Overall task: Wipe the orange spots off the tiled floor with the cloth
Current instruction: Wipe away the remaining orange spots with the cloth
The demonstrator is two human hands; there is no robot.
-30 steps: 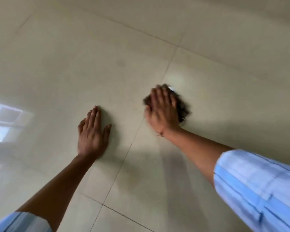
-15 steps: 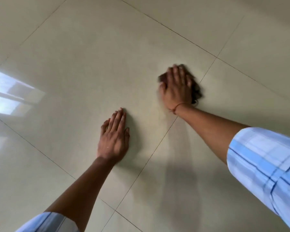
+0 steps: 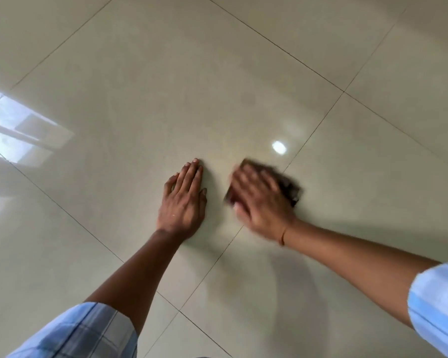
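Observation:
My right hand (image 3: 263, 202) presses flat on a dark cloth (image 3: 291, 187) on the glossy beige tiled floor (image 3: 166, 99); both are blurred by motion. The cloth shows past the fingers at the far and right side, close to a grout line. My left hand (image 3: 184, 200) lies palm down on the same tile, fingers together, just left of the cloth, holding nothing. I can make out no orange spots on the floor; only a faint yellowish tint shows on the tile near the cloth.
Dark grout lines cross the floor diagonally. A bright window reflection (image 3: 18, 130) lies on the tiles at the left, and a small light glare (image 3: 279, 147) sits just beyond the cloth. Light blue checked sleeves frame the bottom corners.
My right hand and the cloth have slid back toward me and nearer my left hand. The view has shifted, so both hands sit more central; my left hand stays planted.

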